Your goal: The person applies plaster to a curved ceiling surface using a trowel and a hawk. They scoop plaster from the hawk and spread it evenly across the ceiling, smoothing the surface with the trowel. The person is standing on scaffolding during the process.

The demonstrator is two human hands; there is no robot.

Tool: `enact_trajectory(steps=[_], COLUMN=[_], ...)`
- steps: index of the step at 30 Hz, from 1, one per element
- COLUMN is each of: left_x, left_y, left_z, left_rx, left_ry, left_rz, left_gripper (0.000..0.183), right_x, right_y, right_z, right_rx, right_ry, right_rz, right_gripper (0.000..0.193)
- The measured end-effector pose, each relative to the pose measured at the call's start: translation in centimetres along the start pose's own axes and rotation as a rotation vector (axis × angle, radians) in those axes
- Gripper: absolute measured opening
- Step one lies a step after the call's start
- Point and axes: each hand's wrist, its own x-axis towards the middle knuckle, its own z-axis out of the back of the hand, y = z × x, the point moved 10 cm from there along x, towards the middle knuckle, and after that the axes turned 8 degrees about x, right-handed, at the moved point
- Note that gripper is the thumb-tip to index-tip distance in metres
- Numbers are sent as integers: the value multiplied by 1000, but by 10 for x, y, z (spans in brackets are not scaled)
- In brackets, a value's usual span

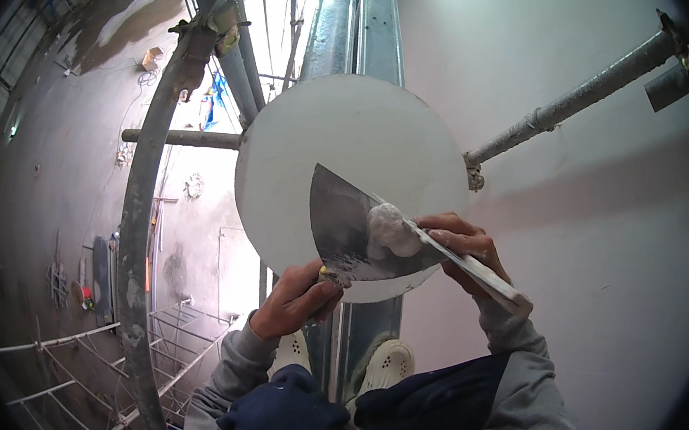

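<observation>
- High on a scaffold beside a white wall point(602, 215), one person looks down at their own two hands, both in grey sleeves.
- The left hand point(294, 298) is closed around the handle end of one wide metal trowel blade point(351, 235), and its fingers also seem to pinch the lower edge of one round white board point(338, 149); the grip under the blade is partly hidden, so I cannot tell exactly how the board is held.
- The round white board stands nearly flat to the camera, in front of the upright steel poles, with the trowel blade lying across its lower half.
- One lump of white plaster point(391, 229) sits on the right part of the trowel blade, touching it.
- The right hand point(468, 244) is closed on one narrow putty knife point(456, 258), whose long blade runs from the lump down to the right past the wrist; its upper end touches the lump.
- Two pale perforated shoes point(388, 364) show below the hands, either side of an upright pole.
- Dark blue trousers point(298, 422) fill the lower middle.
- One horizontal scaffold tube point(574, 102) runs from the wall side to a clamp just right of the board; a second short tube end shows at the far right.
- One curved, plaster-spattered pole point(137, 260) rises at the left, with the floor far below it.
</observation>
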Motion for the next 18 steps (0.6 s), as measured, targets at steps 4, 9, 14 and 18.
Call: enact_trajectory(steps=[4, 9, 14, 18], left_x=[-9, -12, 16, 21], left_y=[-2, -12, -22, -2], left_z=[14, 55, 43, 29], left_rx=[-23, 309, 859, 1041], left_ry=[-80, -402, -622, -677], left_rz=[-27, -154, -479, -571], left_gripper=[30, 20, 45, 55], right_x=[-13, -86, -76, -72], right_y=[-38, -107, -113, -113], right_z=[11, 47, -32, -50], right_rx=[-272, 472, 1218, 1322], right_ry=[81, -672, -729, -599], right_rz=[-131, -688, -892, -870], right_gripper=[38, 36, 35, 35])
